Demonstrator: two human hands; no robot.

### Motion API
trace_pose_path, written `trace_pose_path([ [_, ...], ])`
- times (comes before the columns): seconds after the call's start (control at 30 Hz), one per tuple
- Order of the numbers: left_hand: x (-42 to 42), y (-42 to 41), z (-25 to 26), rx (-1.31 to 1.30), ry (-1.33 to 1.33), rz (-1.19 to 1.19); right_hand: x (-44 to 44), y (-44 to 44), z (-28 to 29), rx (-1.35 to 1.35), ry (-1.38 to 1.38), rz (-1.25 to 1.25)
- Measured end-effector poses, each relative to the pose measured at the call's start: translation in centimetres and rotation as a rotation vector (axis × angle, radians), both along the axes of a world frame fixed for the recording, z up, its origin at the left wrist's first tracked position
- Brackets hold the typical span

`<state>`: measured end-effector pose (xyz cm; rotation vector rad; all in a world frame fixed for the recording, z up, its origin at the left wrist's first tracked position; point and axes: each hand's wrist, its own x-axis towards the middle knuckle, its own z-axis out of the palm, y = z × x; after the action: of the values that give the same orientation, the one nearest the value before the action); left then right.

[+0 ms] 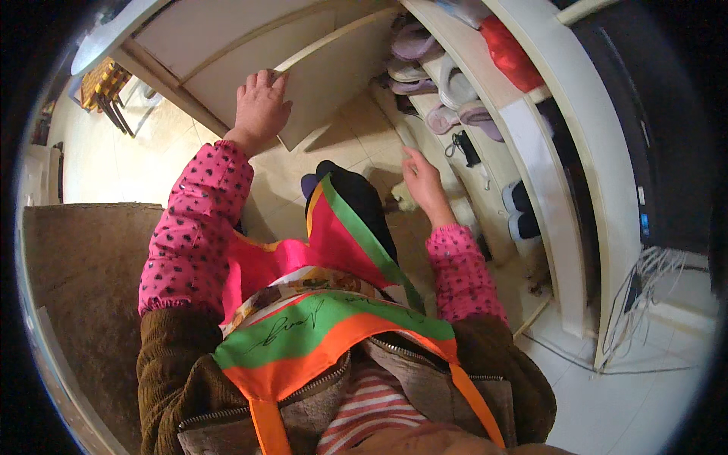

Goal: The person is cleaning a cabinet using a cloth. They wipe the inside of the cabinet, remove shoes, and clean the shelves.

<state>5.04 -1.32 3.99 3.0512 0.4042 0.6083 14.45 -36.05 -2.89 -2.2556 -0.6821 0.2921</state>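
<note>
My left hand (260, 108) rests with spread fingers at the upper edge of an open pale cabinet door (324, 85); how firmly it holds the edge cannot be told. My right hand (424, 185), fingers curled, is around a thin pale handle (405, 136) in front of the open shoe cabinet. A blurred pale-yellow thing (404, 197) lies low beside this hand; whether it joins the handle is unclear. Several slippers and shoes, among them a white slipper (455, 85) and a pink slipper (442, 118), stand on the cabinet's shelves.
A black cord (455, 145) hangs by the lower shelf. Above are a red bag (509, 54) and a white cabinet frame (608, 170). Tangled cables (642, 296) reach the tiled floor at right. A brown board-like surface (85, 273) is at left, a woven stool (105, 85) beyond.
</note>
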Motion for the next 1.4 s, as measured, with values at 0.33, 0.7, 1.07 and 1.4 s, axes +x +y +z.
trace_pose_path([
  [0.33, 1.1, 0.8, -1.3, -0.095, -0.047, -0.052, 14.1, 16.9, -8.8, -0.22, -0.006, 0.031],
  [0.7, 1.0, 0.7, -0.8, -0.109, -0.022, -0.035, 20.8, 16.9, -14.1, -0.532, -0.126, -0.197],
  [1.07, 1.2, 0.2, -0.9, -0.075, -0.005, -0.035, 19.3, 6.9, -12.5, -0.55, -0.101, -0.362],
  [1.4, 0.6, -0.2, -0.4, -0.093, 0.005, -0.03, 18.0, 14.1, -5.6, -0.167, -0.04, -0.018],
])
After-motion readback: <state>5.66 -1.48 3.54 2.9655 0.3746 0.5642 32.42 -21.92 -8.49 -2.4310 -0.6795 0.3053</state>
